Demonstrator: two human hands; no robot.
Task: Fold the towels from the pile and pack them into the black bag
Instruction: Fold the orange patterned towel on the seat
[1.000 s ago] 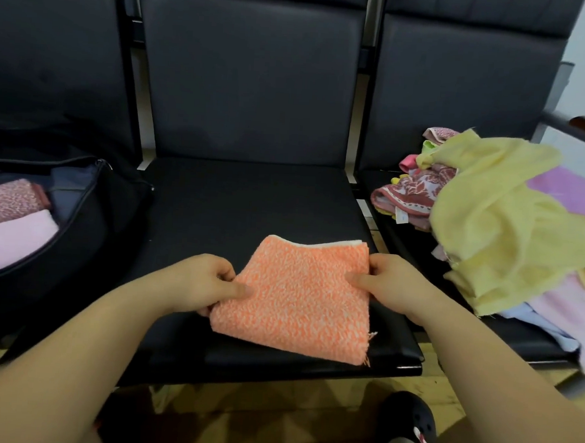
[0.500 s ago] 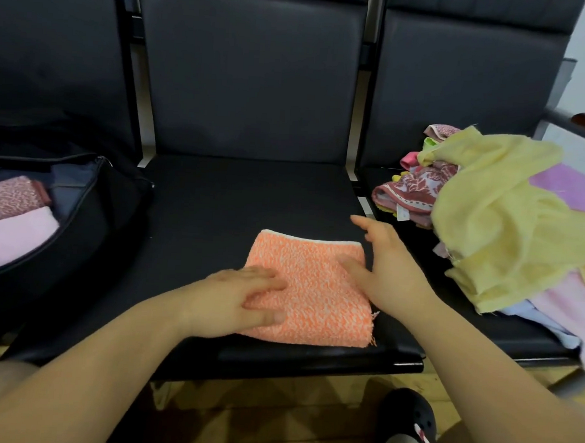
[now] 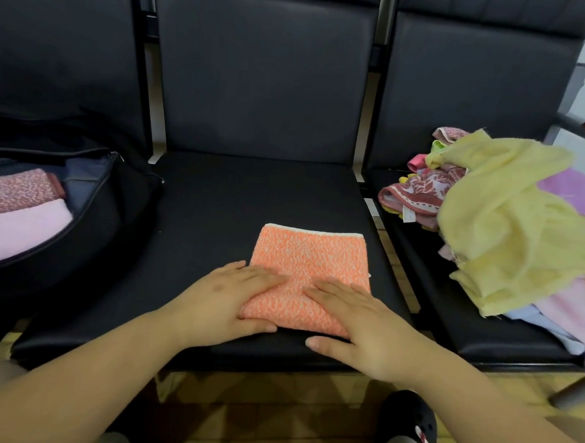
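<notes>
The orange towel (image 3: 310, 276) lies folded on the middle seat (image 3: 216, 217), both hands (image 3: 233, 297) flat on its near edge, fingers straight. Left of it, the black bag (image 3: 91, 217) holds two folded towels (image 3: 17, 207); right of it, the pile (image 3: 507, 226) remains large, so most is left.

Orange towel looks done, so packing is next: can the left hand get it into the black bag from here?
Probably yes: the left hand rests on the orange towel, and the black bag lies open on that side, nothing between.
</notes>
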